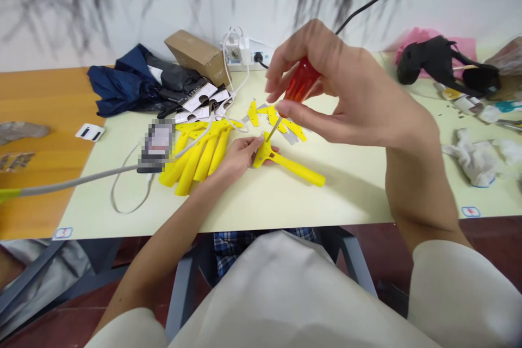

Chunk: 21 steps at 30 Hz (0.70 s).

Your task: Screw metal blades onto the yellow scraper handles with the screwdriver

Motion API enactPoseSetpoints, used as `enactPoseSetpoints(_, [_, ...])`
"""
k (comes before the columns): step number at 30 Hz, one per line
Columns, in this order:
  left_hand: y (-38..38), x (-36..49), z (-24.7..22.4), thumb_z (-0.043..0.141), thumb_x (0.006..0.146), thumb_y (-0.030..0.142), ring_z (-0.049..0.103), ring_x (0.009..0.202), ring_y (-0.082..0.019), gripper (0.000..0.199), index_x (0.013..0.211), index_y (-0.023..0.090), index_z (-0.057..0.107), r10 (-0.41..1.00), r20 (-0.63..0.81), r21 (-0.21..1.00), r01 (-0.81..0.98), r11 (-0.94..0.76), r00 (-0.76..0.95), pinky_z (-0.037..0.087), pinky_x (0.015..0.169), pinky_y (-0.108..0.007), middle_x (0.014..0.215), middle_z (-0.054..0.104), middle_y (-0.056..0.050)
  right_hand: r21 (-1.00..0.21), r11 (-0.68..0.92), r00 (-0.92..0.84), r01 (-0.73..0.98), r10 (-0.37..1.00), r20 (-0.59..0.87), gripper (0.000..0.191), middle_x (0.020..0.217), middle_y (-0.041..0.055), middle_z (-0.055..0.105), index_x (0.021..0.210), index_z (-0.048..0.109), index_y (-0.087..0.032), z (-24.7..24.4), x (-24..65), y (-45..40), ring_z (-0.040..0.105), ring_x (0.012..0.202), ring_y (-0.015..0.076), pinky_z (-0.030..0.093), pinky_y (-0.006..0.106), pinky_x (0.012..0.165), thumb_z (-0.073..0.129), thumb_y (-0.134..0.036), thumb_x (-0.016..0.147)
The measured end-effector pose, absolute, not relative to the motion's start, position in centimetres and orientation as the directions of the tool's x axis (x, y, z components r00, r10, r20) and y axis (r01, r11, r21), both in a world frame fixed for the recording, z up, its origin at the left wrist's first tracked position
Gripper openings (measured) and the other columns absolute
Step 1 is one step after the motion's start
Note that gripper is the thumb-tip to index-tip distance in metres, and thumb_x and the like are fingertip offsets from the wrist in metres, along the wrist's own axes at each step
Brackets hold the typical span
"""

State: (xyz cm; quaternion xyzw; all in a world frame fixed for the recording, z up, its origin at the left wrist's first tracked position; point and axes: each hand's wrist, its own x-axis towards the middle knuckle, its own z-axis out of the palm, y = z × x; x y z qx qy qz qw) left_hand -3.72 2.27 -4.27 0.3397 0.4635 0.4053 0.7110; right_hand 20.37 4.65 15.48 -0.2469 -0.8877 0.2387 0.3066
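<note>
My right hand is closed around the red handle of a screwdriver, whose thin shaft slants down to the head of a yellow scraper. The tip meets or nearly meets that head. My left hand grips the scraper's head from the left, its handle pointing right and down over the table. Just behind lie small yellow plates and flat grey metal pieces. Left of my left hand, several yellow scraper handles are piled together.
A phone-like device with a cable lies left of the pile. Behind are white-and-black cards, a dark blue cloth, a cardboard box and a power strip. Black straps and crumpled white plastic lie right.
</note>
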Motion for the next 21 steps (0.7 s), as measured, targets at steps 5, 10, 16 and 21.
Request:
enactPoseSetpoints(5, [2.0,-3.5,-3.9,0.091,0.096,0.040,0.086,0.103,-0.030,0.036,0.105,0.007,0.081,0.903,-0.352,0.843,-0.337,0.420,0.246,0.073,0.091,-0.039,0.119,0.086,-0.023,-0.450,0.822,-0.669,0.349,0.555,0.495,0.027,0.119,-0.0009,0.078,0.126,0.065,-0.035,15.3,20.4,4.9,0.082,0.099,0.0205,0.072,0.029,0.080,0.077,-0.027,0.103])
enactPoseSetpoints(10, [1.9,-3.1,-3.6,0.103,0.080,0.023,0.086,0.101,-0.025,0.036,0.106,0.009,0.081,0.913,-0.349,0.851,-0.337,0.403,0.209,0.071,0.090,-0.033,0.122,0.087,-0.020,-0.517,0.792,-0.640,0.325,0.587,0.496,0.051,0.120,0.0035,0.078,0.144,0.062,-0.031,15.1,20.5,4.4,0.079,0.091,0.0228,0.069,0.036,0.083,0.082,-0.025,0.099])
enactPoseSetpoints(16, [1.8,-2.9,-3.3,0.100,0.079,0.020,0.086,0.099,-0.027,0.032,0.102,0.009,0.081,0.912,-0.378,0.855,-0.317,0.411,0.161,0.071,0.090,-0.035,0.120,0.087,-0.021,-0.358,0.781,-0.569,0.512,0.621,0.539,0.054,0.100,-0.0028,0.077,0.153,0.055,-0.037,15.6,19.8,3.5,0.078,0.086,0.0258,0.060,0.037,0.083,0.078,-0.037,0.105])
enactPoseSetpoints(21, [1.6,-3.0,-2.9,0.101,0.078,0.022,0.086,0.102,-0.028,0.031,0.096,0.010,0.080,0.908,-0.375,0.855,-0.308,0.417,0.188,0.072,0.088,-0.036,0.120,0.087,-0.022,-0.516,0.727,-0.553,0.453,0.683,0.477,0.053,0.097,-0.0034,0.074,0.139,0.060,-0.038,16.3,19.9,3.2,0.076,0.086,0.0268,0.060,0.036,0.079,0.083,-0.027,0.093])
